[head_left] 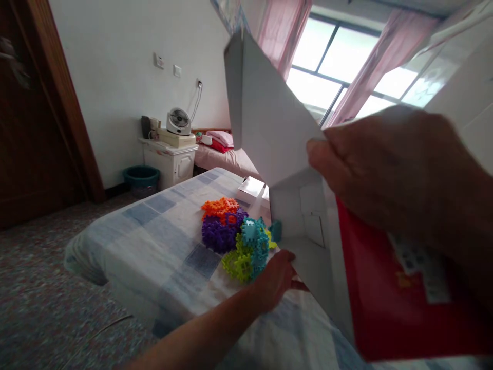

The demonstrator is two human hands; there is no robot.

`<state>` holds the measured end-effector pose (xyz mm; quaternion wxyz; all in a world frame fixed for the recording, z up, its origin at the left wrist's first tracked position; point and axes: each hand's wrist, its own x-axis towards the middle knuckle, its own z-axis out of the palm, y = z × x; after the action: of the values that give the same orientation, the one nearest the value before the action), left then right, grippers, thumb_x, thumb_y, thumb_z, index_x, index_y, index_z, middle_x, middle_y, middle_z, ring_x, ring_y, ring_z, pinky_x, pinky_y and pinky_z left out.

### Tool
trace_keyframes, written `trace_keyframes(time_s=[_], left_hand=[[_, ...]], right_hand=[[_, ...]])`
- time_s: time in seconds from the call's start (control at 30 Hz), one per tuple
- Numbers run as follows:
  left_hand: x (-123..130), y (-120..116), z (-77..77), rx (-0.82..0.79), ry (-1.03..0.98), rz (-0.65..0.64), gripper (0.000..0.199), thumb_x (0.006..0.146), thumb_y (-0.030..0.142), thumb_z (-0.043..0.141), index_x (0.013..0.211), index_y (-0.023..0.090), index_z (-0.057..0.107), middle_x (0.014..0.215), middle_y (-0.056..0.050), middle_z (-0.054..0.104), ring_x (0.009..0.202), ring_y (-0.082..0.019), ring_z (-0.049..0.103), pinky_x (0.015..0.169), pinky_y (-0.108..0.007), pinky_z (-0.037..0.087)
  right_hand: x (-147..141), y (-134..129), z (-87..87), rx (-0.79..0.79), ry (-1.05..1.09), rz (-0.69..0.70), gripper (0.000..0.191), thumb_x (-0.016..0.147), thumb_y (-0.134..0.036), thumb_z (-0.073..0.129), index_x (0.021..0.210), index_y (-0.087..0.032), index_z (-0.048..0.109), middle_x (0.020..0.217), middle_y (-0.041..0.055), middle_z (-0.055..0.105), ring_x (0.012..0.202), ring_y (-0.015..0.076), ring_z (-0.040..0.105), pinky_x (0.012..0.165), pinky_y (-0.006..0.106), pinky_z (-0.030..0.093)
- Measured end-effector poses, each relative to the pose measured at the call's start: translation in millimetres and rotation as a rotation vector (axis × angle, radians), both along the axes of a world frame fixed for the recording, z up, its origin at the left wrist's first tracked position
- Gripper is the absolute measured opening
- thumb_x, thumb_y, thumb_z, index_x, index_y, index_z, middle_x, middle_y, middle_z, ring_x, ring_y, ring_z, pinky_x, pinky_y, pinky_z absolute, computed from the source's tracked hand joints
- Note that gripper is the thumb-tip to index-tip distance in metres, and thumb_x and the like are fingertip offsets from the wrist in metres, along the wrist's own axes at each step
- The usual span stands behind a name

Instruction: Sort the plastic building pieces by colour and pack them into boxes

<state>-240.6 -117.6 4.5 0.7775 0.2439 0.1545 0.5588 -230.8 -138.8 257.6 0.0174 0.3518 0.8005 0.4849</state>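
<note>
Gripping the cardboard box (283, 118) by its edge at the right of the frame, your right hand (389, 164) has its fingers closed on the card. The box stands tilted and open, its pale inside showing and its red outside at the lower right. Your left hand (271, 282) is at its lower edge, just below the middle of the frame; you seem to be steadying it there, but you cannot tell from this angle how firmly the fingers close.

Left of the opening, orange pieces (221, 206), purple pieces (217, 234), teal pieces (256, 241) and yellow-green pieces (242, 262) lie bunched together on the bed (154, 241). The step in hand looks like handling the open box beside them; any further turn calls for a steady right grip and left-hand support, clear of the pile.
</note>
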Motion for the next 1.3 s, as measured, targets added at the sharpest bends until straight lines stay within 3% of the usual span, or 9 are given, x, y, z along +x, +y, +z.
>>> trace_keyframes(time_s=[0.2, 0.33, 0.43, 0.57, 0.7, 0.83, 0.93, 1.07, 1.3], left_hand=[[-0.2, 4.4, -3.8, -0.091, 0.059, -0.108, 0.028, 0.076, 0.027, 0.039, 0.086, 0.013, 0.061, 0.086, -0.009, 0.067, 0.084, -0.022, 0.062, 0.082, -0.042, 0.046], [-3.6, 3.1, 3.3, -0.070, 0.098, -0.037, 0.028, 0.082, 0.031, 0.038, 0.089, 0.014, 0.059, 0.093, -0.009, 0.066, 0.091, -0.021, 0.061, 0.078, -0.037, 0.048], [-9.1, -1.7, 4.9, 0.020, 0.130, 0.038, 0.043, 0.087, 0.049, 0.035, 0.106, 0.016, 0.054, 0.107, -0.011, 0.062, 0.098, -0.023, 0.059, 0.076, -0.037, 0.048], [-12.9, -10.6, -0.4, 0.112, 0.360, 0.068, 0.062, 0.081, 0.062, 0.039, 0.119, 0.013, 0.048, 0.115, -0.016, 0.058, 0.095, -0.024, 0.060, 0.074, -0.036, 0.047], [-1.5, -17.6, -2.0, 0.299, 0.668, -0.018, 0.060, 0.080, 0.062, 0.040, 0.105, 0.010, 0.057, 0.104, -0.015, 0.061, 0.087, -0.022, 0.060, 0.067, -0.031, 0.046], [25.9, -9.6, 4.1, 0.411, 0.850, -0.107, 0.056, 0.081, 0.060, 0.037, 0.098, 0.011, 0.059, 0.099, -0.013, 0.061, 0.082, -0.020, 0.059, 0.060, -0.027, 0.043], [50.0, 6.3, 2.1, 0.443, 0.918, -0.095, 0.053, 0.083, 0.056, 0.036, 0.095, 0.011, 0.060, 0.096, -0.012, 0.061, 0.080, -0.020, 0.058, 0.058, -0.027, 0.043], [70.7, 25.4, -16.9, 0.448, 0.947, -0.005, 0.049, 0.085, 0.050, 0.035, 0.098, 0.011, 0.061, 0.092, -0.011, 0.062, 0.078, -0.019, 0.057, 0.059, -0.026, 0.042], [64.6, 31.5, -46.2, 0.530, 1.083, 0.053, 0.047, 0.087, 0.050, 0.037, 0.108, 0.015, 0.060, 0.097, -0.007, 0.065, 0.084, -0.018, 0.058, 0.078, -0.028, 0.043]], right_hand=[[4.3, 14.8, -11.8, -0.048, 0.018, 0.017, 0.023, 0.086, -0.020, 0.040, 0.072, -0.012, 0.055, 0.073, 0.0085, 0.058, 0.081, 0.0283, 0.060, 0.059, 0.043, 0.048], [22.7, 18.8, -1.6, 0.041, 0.021, -0.044, 0.024, 0.087, -0.023, 0.037, 0.074, -0.013, 0.054, 0.073, 0.0073, 0.058, 0.078, 0.0228, 0.058, 0.059, 0.032, 0.041], [67.3, 26.9, 13.6, 0.156, 0.057, -0.176, 0.024, 0.089, -0.026, 0.036, 0.077, -0.014, 0.053, 0.074, 0.0078, 0.057, 0.070, 0.0167, 0.053, 0.056, 0.027, 0.028], [175.0, 43.3, 11.5, 0.308, 0.245, -0.420, 0.013, 0.087, -0.012, 0.041, 0.087, -0.013, 0.054, 0.074, 0.0127, 0.056, 0.067, 0.0155, 0.046, 0.057, 0.031, 0.021], [288.9, 58.4, -32.7, 0.297, 0.577, -0.542, 0.024, 0.081, -0.005, 0.040, 0.098, -0.009, 0.055, 0.075, 0.0187, 0.058, 0.070, 0.0220, 0.047, 0.060, 0.033, 0.029], [350.8, 76.3, -98.4, 0.229, 1.018, -0.664, 0.033, 0.072, -0.002, 0.038, 0.099, -0.001, 0.058, 0.081, 0.0264, 0.059, 0.084, 0.0313, 0.053, 0.067, 0.039, 0.034], [362.1, 94.2, -144.6, 0.281, 1.271, -0.682, 0.037, 0.072, -0.002, 0.031, 0.094, -0.003, 0.060, 0.081, 0.0276, 0.058, 0.088, 0.0361, 0.054, 0.068, 0.042, 0.036], [357.5, 127.8, -192.2, 0.309, 1.435, -0.685, 0.036, 0.075, -0.005, 0.027, 0.091, -0.006, 0.060, 0.083, 0.0258, 0.058, 0.087, 0.0362, 0.056, 0.071, 0.044, 0.038], [339.8, 192.2, -234.5, 0.250, 1.666, -0.556, 0.033, 0.082, -0.016, 0.026, 0.084, -0.012, 0.058, 0.082, 0.0197, 0.058, 0.084, 0.0321, 0.057, 0.074, 0.043, 0.040]])
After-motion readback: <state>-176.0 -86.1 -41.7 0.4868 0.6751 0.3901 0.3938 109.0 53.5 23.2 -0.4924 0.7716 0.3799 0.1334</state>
